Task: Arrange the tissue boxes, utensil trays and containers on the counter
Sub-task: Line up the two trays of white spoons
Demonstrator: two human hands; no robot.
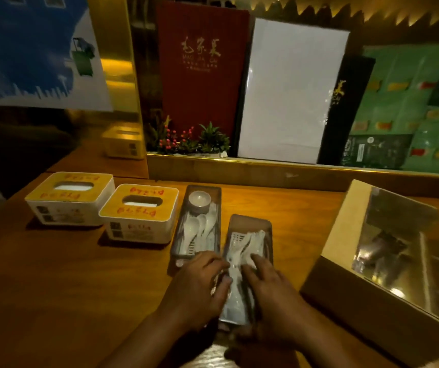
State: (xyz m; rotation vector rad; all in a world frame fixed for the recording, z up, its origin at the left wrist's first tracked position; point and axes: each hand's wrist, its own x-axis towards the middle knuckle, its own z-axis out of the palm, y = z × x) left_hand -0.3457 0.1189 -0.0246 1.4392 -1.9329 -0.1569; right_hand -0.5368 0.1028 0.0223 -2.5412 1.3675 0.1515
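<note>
Two white tissue boxes with yellow tops sit side by side at the left of the wooden counter, one further left (71, 199) and one nearer the middle (140, 212). To their right lies a dark utensil tray (198, 221) holding white spoons and a small cup. A second utensil tray (247, 261) with white utensils lies just right of it, nearer to me. My left hand (199, 285) grips this second tray's left side and my right hand (269, 285) grips its right side, fingers over the rims.
A large tan box with a clear window (388, 261) stands at the right of the counter. Behind a low ledge stand a red menu (202, 75), a white board (290, 91), a small plant (189, 139) and another tissue box (124, 142).
</note>
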